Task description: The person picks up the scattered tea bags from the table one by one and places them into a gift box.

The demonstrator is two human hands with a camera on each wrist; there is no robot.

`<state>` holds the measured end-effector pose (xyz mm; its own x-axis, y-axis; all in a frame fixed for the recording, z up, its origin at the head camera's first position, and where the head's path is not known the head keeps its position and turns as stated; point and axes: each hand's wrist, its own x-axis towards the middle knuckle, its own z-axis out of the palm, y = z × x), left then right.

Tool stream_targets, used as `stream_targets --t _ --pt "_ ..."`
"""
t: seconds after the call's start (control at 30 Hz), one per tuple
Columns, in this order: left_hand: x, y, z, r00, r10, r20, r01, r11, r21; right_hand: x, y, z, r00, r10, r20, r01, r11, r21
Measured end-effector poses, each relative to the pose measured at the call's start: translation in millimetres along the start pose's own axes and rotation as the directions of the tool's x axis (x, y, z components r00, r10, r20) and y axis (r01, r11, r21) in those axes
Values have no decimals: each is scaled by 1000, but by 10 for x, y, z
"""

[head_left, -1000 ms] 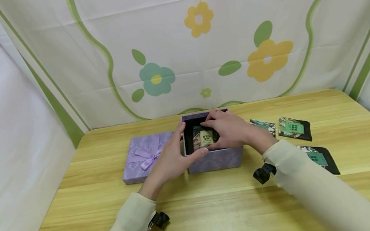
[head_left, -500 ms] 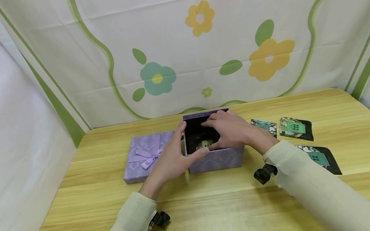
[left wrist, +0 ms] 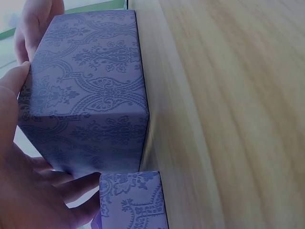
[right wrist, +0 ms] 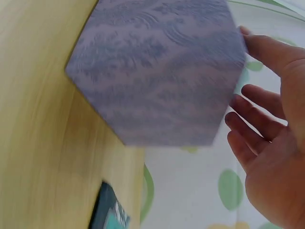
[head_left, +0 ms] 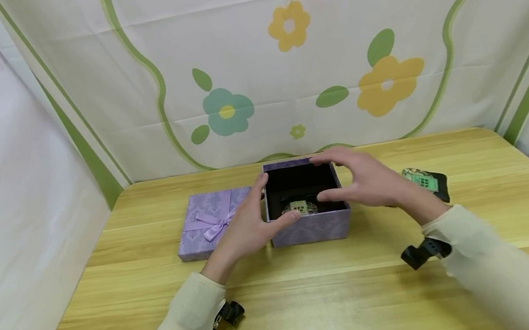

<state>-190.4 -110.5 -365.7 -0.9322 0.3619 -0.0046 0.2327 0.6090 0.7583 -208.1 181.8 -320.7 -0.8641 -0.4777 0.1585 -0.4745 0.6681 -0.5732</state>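
Note:
In the head view an uncovered purple patterned gift box (head_left: 311, 229) stands at the far middle of the table. A packet with a pale green label (head_left: 298, 208) lies inside, against the dark lining. My left hand (head_left: 245, 225) rests at its front left corner, thumb along the front rim and straight fingers against the left side; the left wrist view shows these fingers (left wrist: 71, 188) spread. My right hand (head_left: 368, 180) is at the right side, holding nothing, thumb and fingers apart over the rim. In the right wrist view its fingers (right wrist: 259, 119) are loosely extended beside the box.
Left of the box lies its purple lid (head_left: 197, 230) with a ribbon bow (head_left: 214, 226). A dark packet with a green label (head_left: 425, 183) lies on the wooden table (head_left: 327, 299) at right. A floral curtain (head_left: 251, 46) hangs behind.
My right hand has moved right, out of the box, and its fingers have spread. The packet inside sits lower. My right arm now covers the other table packets. My left hand stays put.

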Motion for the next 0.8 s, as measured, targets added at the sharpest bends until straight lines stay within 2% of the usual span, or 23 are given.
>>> stream_targets --t 0.13,0.37,0.5,0.63,0.8 --pt "2 9 7 1000 -6 -1 6 1000 6 -243 77 -147 999 -11 -30 10 1000 -15" --pt "13 9 20 1000 0 3 0 1000 5 -675 255 -346 995 20 -94 -25 998 -56" --pt "10 15 23 1000 2 4 -2 1000 3 -904 404 -415 990 -17 -141 0 993 -117" --pt "2 18 22 1000 1 3 -1 1000 1 -1112 522 -451 983 15 -181 -35 994 -108" --pt "-3 21 23 1000 0 -3 0 1000 0 -1325 655 -462 984 61 -167 -76 993 -88"
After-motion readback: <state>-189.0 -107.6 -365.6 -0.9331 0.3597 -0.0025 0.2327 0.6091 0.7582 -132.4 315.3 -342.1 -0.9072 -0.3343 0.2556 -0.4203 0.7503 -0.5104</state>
